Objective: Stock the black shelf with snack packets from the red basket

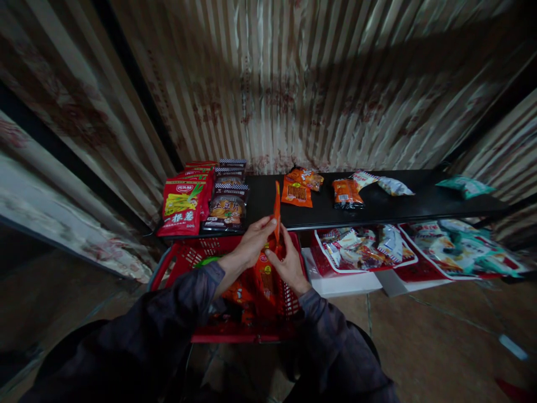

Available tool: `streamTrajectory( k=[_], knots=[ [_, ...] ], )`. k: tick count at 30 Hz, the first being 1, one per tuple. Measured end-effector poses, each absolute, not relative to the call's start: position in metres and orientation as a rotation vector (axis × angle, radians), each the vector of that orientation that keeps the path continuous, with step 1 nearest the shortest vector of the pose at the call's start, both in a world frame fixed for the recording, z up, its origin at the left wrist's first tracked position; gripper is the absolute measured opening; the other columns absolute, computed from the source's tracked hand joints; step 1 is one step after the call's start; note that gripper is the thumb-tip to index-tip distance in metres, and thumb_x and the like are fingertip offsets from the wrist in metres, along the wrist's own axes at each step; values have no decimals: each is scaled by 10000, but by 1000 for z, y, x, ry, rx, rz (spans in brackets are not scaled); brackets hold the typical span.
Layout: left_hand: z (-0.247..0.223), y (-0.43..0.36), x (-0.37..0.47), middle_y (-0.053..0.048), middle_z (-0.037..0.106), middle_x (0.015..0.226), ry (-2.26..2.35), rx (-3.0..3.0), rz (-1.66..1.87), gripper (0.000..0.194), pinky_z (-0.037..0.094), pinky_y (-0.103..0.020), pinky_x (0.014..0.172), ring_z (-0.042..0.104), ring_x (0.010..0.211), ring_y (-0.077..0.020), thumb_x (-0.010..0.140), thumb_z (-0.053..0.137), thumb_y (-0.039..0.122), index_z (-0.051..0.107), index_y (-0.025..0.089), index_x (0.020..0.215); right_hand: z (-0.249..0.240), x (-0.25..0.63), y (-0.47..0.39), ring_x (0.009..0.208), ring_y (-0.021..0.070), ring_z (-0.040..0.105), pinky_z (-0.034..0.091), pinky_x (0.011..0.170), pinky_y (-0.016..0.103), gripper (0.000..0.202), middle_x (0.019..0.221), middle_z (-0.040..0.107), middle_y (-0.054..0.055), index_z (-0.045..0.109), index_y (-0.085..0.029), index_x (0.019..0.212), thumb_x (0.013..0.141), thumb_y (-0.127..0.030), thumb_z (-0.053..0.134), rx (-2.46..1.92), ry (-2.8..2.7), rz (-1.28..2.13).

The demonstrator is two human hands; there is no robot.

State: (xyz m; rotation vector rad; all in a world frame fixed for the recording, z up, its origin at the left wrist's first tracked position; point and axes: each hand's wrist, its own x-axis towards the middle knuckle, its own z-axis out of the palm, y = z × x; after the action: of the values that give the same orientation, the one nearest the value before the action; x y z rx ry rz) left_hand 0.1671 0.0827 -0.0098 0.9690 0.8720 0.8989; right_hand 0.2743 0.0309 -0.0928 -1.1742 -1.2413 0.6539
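Over the red basket (235,338), my left hand (257,239) pinches an orange snack packet (277,208), which stands upright and edge-on to me. On the packet's right side, my right hand (290,262) closes around its lower part, thumb and fingers bent. More orange packets (264,282) lie in the basket just below my hands, partly covered by them. Something bright green (208,261) shows at the basket's left, mostly hidden by my left forearm.
The black shelf (268,196) carries red snack bags (182,207) and dark potato-chip bags (226,207) at left. Loose orange bags (297,191), white bags (395,186) and a teal bag (465,186) lie farther right. Two filled baskets (323,262) stand below.
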Motion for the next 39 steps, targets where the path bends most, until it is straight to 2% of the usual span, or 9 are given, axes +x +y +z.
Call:
streamTrajectory(
  k=[7,11,16,18,22,26,29,35,39],
  knots=[
    [-19,82,176,-66,749,973,918,1117,910,128,458,-274,906,651,953,-184,739,726,135,759,163,860,-101,284,41,1160,215,605,424,1062,383,420,1239,674,36,619,-250,1211,842,-450,624,-1067,-896,796],
    [-28,92,174,-67,733,1037,998,1204,998,193,438,-302,982,635,1044,-211,670,714,42,745,181,801,-109,294,51,998,202,654,492,953,382,415,1090,727,37,639,-215,1136,819,-482,628,-1023,-768,809],
    [-38,109,169,-37,726,932,1154,1147,1088,248,447,-316,974,633,1006,-210,644,712,20,697,202,812,-107,297,53,876,194,679,538,820,350,413,977,745,26,636,-222,1109,783,-473,670,-945,-664,910],
    [-39,114,166,-37,725,905,1175,1107,1081,234,458,-293,939,637,983,-202,648,722,39,682,198,814,-104,296,52,839,190,683,541,793,343,381,940,746,15,644,-226,1077,770,-446,693,-903,-627,939],
    [-41,120,160,-26,713,768,1158,1050,999,178,497,-264,744,649,753,-173,658,739,112,673,172,812,-100,295,51,756,182,673,541,747,337,345,865,745,-1,661,-225,1010,739,-427,727,-892,-604,984],
    [-47,122,159,3,668,635,1142,1015,939,78,468,-242,597,604,590,-144,670,699,130,635,170,692,-102,296,51,680,164,644,532,687,306,287,780,732,-14,677,-214,864,719,-454,739,-962,-621,980],
    [-54,124,160,30,616,571,1172,999,955,123,442,-221,561,566,537,-121,689,649,104,578,181,625,-105,297,51,625,151,619,523,648,289,282,695,706,-28,662,-204,750,696,-464,756,-1034,-610,990],
    [-61,138,169,36,598,567,1243,1064,1034,154,426,-195,579,564,564,-110,719,594,64,573,184,624,-104,292,53,703,172,668,542,700,309,295,784,733,-11,665,-217,873,685,-421,767,-1024,-580,1026],
    [-57,165,178,-11,683,702,1331,1158,1063,132,466,-217,672,639,709,-145,744,568,63,617,180,710,-98,298,79,755,174,683,542,749,314,312,857,745,5,667,-210,936,692,-382,756,-1049,-652,986]
  ],
)
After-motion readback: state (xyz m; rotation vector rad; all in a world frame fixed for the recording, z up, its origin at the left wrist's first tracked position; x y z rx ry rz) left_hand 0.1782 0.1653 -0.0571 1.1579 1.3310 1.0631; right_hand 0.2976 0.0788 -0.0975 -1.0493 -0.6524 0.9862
